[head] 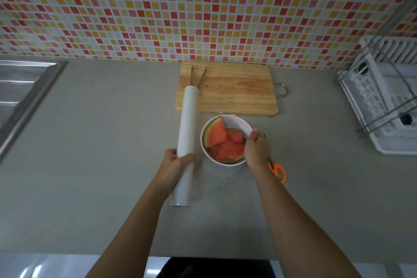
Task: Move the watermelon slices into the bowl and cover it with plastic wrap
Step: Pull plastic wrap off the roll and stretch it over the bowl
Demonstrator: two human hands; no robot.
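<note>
A white bowl (234,121) stands on the grey counter just in front of the cutting board. Several red watermelon slices (222,142) with green rind lie inside it. Left of the bowl lies a long white roll of plastic wrap (188,124), with its far end resting on the board. My left hand (174,163) grips the roll near its lower part. My right hand (256,150) is at the bowl's right rim, its fingers pinched on a thin clear film that stretches faintly from the roll across the bowl.
A wooden cutting board (237,92) with metal tongs (198,77) sits against the tiled wall. Orange-handled scissors (278,171) lie right of the bowl, partly under my right hand. A steel sink (20,88) is at far left and a white dish rack (388,97) at far right.
</note>
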